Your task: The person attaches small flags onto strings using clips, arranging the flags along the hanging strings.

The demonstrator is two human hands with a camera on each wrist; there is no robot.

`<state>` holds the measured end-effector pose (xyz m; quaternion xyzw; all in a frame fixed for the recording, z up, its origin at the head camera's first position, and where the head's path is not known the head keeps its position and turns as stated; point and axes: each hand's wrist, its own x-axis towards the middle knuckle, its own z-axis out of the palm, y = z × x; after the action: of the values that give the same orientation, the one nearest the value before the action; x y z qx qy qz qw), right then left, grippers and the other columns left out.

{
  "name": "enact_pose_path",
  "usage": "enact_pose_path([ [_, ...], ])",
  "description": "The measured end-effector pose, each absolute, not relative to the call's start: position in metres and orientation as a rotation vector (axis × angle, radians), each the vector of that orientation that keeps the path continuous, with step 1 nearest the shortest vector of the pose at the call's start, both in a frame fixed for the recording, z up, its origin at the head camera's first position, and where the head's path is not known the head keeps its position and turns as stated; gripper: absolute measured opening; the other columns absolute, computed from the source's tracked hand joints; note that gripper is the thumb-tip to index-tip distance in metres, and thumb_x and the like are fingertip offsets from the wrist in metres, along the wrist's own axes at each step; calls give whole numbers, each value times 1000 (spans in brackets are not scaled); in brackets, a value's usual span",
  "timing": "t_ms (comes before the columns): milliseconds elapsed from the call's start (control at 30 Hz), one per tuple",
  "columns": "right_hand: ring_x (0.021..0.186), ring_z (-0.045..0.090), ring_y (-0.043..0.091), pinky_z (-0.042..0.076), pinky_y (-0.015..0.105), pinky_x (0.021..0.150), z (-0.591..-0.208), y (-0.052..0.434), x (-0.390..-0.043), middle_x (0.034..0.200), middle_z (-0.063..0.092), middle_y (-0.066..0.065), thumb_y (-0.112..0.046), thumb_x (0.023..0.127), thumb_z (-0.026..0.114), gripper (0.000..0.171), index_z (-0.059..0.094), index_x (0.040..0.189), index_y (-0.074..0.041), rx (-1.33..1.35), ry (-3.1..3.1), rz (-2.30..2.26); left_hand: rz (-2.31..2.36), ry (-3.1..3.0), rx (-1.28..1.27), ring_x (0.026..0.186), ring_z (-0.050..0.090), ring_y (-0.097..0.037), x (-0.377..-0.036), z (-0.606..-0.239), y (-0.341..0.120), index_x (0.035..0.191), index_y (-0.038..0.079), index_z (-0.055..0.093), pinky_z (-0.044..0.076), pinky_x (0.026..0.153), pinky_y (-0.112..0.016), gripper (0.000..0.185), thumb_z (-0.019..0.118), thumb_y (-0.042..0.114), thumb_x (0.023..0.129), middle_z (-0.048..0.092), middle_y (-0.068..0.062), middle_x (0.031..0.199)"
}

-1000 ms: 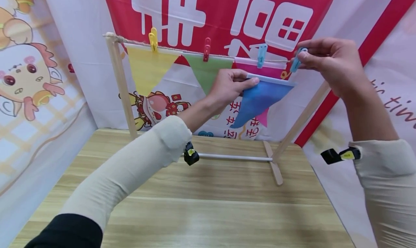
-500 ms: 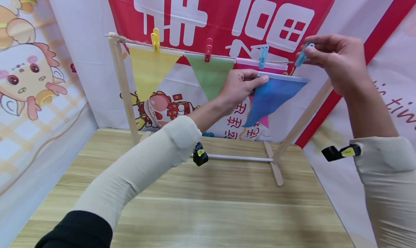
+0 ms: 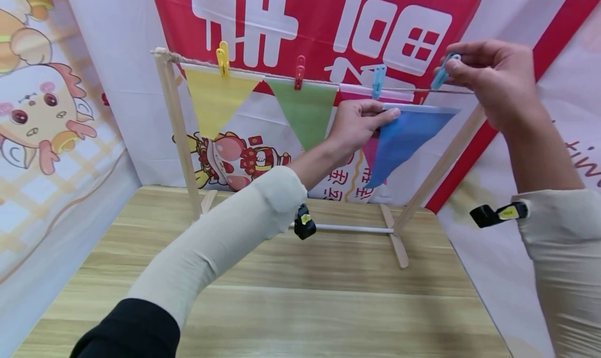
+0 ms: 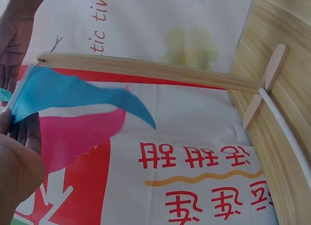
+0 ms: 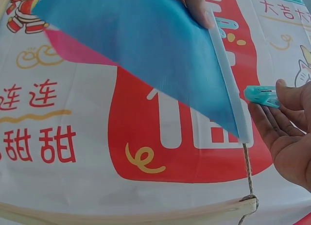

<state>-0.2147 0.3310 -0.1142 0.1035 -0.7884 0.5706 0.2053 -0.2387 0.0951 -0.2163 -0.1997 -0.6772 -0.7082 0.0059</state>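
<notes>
My left hand [image 3: 359,122] pinches the left end of the white top edge of a blue triangular pennant [image 3: 407,141], which hangs just in front of the string. In my right hand [image 3: 497,79] a light blue clothespin [image 3: 441,75] is pinched between thumb and fingers, above the string and apart from the pennant. The right wrist view shows the pennant's white edge [image 5: 228,81] lying along the string [image 5: 248,169], with the clothespin [image 5: 261,95] beside it. Behind the blue one, a pink pennant [image 3: 371,152] is partly covered; a light blue clothespin [image 3: 379,81] clips it to the string.
A yellow pennant [image 3: 218,99] hangs under a yellow clothespin [image 3: 223,59], and a green pennant [image 3: 307,110] under a red clothespin [image 3: 299,73]. Wooden posts [image 3: 176,128] carry the string above a wood-grain table [image 3: 300,306]. A white rod [image 3: 354,228] joins the posts low down.
The left hand has carried the blue pennant rightward, its top edge now more level along the string. The right hand has moved up and right with the clothespin.
</notes>
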Motion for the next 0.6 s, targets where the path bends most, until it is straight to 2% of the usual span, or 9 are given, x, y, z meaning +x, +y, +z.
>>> enact_pose_path([
  [300, 117, 75, 9, 61, 9, 88, -114, 332, -215, 127, 76, -4, -30, 96, 89, 53, 77, 145, -13, 308, -2201, 1576, -2241, -2124, -689, 107, 85, -21, -237, -212, 101, 139, 7, 79, 69, 92, -23, 32, 72, 23, 113, 84, -11, 127],
  [600, 117, 76, 8, 61, 9, 89, -114, 331, -217, 126, 77, -6, -30, 98, 88, 52, 77, 146, -14, 308, -2233, 1518, -2237, -2131, -623, 119, 84, -25, -239, -212, 110, 143, 11, 78, 69, 103, -37, 36, 76, 25, 109, 83, -7, 134],
])
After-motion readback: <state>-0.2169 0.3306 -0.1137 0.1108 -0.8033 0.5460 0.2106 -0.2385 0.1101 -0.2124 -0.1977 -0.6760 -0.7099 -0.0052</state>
